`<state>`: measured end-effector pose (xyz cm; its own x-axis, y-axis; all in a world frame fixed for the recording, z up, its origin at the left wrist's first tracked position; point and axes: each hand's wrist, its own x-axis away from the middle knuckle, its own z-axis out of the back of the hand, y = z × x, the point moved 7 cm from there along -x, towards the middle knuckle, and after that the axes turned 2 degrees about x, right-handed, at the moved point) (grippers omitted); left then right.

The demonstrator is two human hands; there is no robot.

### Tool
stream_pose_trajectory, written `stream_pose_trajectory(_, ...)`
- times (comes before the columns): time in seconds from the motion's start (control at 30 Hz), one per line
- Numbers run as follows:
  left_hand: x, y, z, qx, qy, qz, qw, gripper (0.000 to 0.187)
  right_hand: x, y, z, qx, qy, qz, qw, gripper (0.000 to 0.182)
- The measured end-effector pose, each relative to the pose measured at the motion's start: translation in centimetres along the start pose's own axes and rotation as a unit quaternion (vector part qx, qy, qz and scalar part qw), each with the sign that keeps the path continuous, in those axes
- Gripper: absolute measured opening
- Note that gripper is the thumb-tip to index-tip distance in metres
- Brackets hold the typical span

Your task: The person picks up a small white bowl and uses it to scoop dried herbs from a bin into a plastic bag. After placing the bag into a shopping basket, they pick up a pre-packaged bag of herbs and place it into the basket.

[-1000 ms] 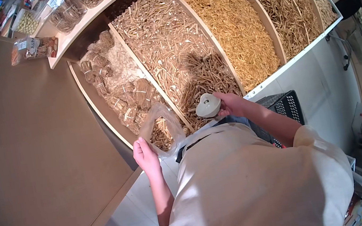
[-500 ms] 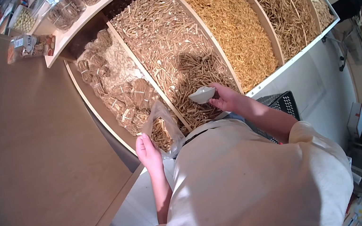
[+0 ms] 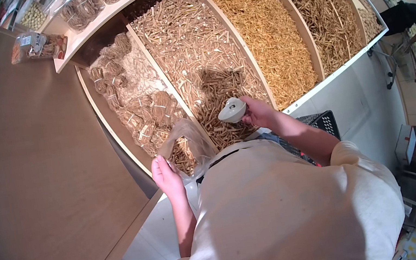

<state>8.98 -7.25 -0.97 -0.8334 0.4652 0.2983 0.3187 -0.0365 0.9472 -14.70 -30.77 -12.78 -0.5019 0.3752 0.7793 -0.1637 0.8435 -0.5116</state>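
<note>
In the head view my left hand (image 3: 167, 176) is closed on the rim of a clear plastic bag (image 3: 198, 141). Its mouth gapes, and brown dried pieces (image 3: 182, 157) show in or through it. My right hand (image 3: 257, 112) grips a pale scoop (image 3: 232, 110) shaped like a small bowl. The scoop is tilted so its hollow side shows, with a small dark spot inside. It hangs just above a compartment of short dried brown sticks (image 3: 185, 40), to the right of the bag. Bundles of tied dried roots (image 3: 144, 113) lie left of the bag.
Wooden dividers (image 3: 229, 27) separate the bin's compartments, one holding yellow dried strips (image 3: 271, 47). Packaged goods (image 3: 40, 46) stand on the ledge at upper left. A black basket (image 3: 322, 124) is by my right forearm. A person in dark clothing (image 3: 409, 19) bends at far right.
The scoop has turned in my right hand, showing more of its inside. My left hand with the bag has shifted slightly left. More of the person at far right has come into view.
</note>
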Motion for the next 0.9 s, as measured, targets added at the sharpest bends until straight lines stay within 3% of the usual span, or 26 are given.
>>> stream_pose_trajectory(0.17, -0.6, 0.1, 0.4, -0.016, -0.006, -0.025, 1.0, 0.03, 0.2, -2.0, -0.9, 0.116, 0.009, 0.053, 0.992, 0.035)
stream_pose_trajectory(0.27, -0.7, 0.4, -0.1, -0.011, -0.018, -0.02, 1.0, 0.03, 0.3, -5.1, -1.7, 0.049, 0.12, 0.098, 0.987, 0.038)
stream_pose_trajectory(0.43, -0.7, 0.8, -0.5, -0.019, -0.021, -0.019, 0.999, 0.03, -1.2, -9.0, -3.5, 0.178, 0.064, 0.136, 0.972, 0.038)
stream_pose_trajectory(0.53, -0.7, 0.7, -0.3, -0.018, -0.014, 0.0, 1.0, 0.03, -1.3, -12.8, -2.8, 0.353, 0.189, 0.228, 0.888, 0.039)
stream_pose_trajectory(0.57, -0.7, 0.6, -0.1, -0.023, -0.016, -0.008, 1.0, 0.03, -1.5, -13.0, -2.7, 0.355, 0.186, 0.227, 0.888, 0.039)
stream_pose_trajectory(0.63, -0.9, 0.4, 0.2, -0.028, -0.016, -0.017, 0.999, 0.031, 1.4, -16.2, -4.2, 0.481, 0.296, 0.395, 0.724, 0.038)
stream_pose_trajectory(0.7, -1.0, 0.2, 0.3, -0.021, -0.027, -0.021, 0.999, 0.03, 1.4, -16.2, -4.8, 0.46, 0.28, 0.411, 0.735, 0.034)
stream_pose_trajectory(0.8, -1.2, 0.0, 0.2, -0.021, -0.03, -0.022, 0.999, 0.029, 1.5, -15.3, -7.6, 0.457, 0.228, 0.491, 0.706, 0.028)
stream_pose_trajectory(0.9, -1.3, 0.3, -0.2, -0.018, -0.036, -0.01, 0.999, 0.029, 0.2, -14.9, -7.3, 0.441, 0.244, 0.456, 0.734, 0.027)
